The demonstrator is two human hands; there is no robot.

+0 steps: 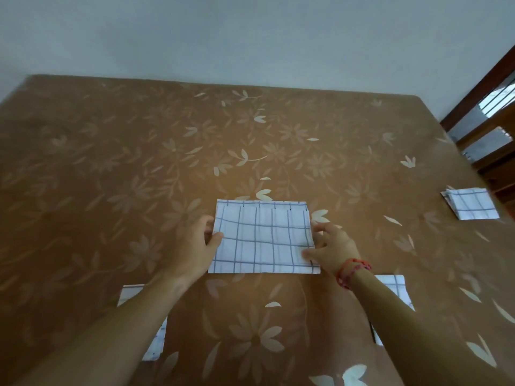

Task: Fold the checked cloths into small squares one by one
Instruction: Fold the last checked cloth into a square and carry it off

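Note:
A white cloth with a blue check (263,238) lies folded into a rectangle in the middle of the brown flowered surface (139,162). My left hand (195,243) grips its left edge, thumb on top. My right hand (331,250), with a red band at the wrist, rests on the cloth's right edge and lower right corner, thumb pressing the top. More checked cloth lies under my left forearm (156,341) and under my right forearm (395,288). A folded checked square stack (471,204) sits at the far right.
The surface ends at a pale wall at the back. Dark wooden furniture (490,129) stands past the right edge, close to the folded stack.

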